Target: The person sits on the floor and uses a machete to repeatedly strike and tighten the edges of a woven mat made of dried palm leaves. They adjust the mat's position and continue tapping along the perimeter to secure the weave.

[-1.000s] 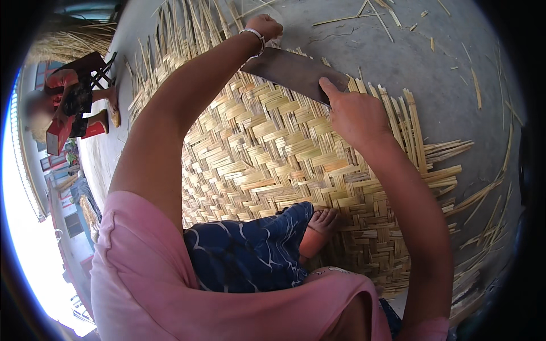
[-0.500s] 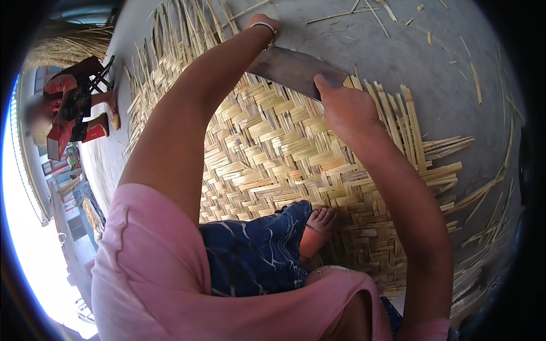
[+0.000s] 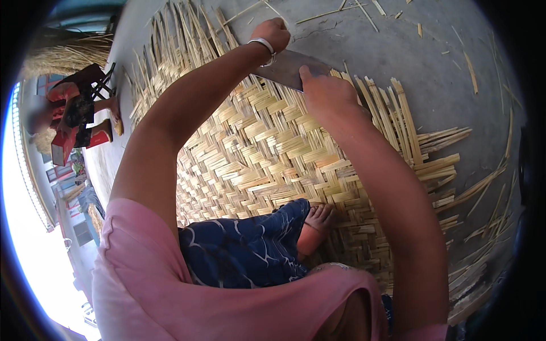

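Note:
A woven mat of pale split strips (image 3: 267,148) lies on the floor below my arms, its loose strip ends sticking out along the far and right edges. My right hand (image 3: 333,96) is closed round a large broad-bladed knife (image 3: 284,68), thumb pressed along the blade; its handle is hidden in my grip. The blade lies low along the mat's far edge, pointing left. Just past the blade, my left hand (image 3: 274,34), with bangles at the wrist, is closed in a fist. Whatever its fingers hold is hidden.
My bare foot (image 3: 318,221) rests on the mat. Cut strip pieces (image 3: 471,74) are scattered on the grey floor (image 3: 352,45). At far left a person (image 3: 79,108) sits on a chair, near a heap of dry stalks (image 3: 68,51).
My right hand and the knife have shifted left along the mat's far edge. The left fist has come a little right and nearer, so the two hands are closer together.

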Motion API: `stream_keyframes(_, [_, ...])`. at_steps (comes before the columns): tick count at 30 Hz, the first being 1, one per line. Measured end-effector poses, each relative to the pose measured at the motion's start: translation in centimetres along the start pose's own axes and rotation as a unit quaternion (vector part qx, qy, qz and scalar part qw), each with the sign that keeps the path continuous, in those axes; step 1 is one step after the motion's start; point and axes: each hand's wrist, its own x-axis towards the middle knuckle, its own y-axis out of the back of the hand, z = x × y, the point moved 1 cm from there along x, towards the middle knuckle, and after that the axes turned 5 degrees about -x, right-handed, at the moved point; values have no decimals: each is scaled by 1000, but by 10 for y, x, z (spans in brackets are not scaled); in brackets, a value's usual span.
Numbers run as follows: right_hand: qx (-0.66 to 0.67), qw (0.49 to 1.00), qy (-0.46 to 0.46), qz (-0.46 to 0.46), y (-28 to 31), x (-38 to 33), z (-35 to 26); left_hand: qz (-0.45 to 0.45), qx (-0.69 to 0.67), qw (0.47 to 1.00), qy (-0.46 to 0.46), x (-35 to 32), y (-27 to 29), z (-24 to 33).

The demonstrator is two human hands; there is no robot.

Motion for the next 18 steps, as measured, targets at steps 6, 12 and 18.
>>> stream_keyframes(6, [23,999,14,33,1,-16,3,-11,-271,950,-157,111,50,107])
stream_keyframes(12, [48,997,30,60,9,-134,38,41,-117,959,-255,122,-12,110])
stream_keyframes(18, [60,993,-91,42,-15,-236,84,-261,-251,873,-326,18,-80,226])
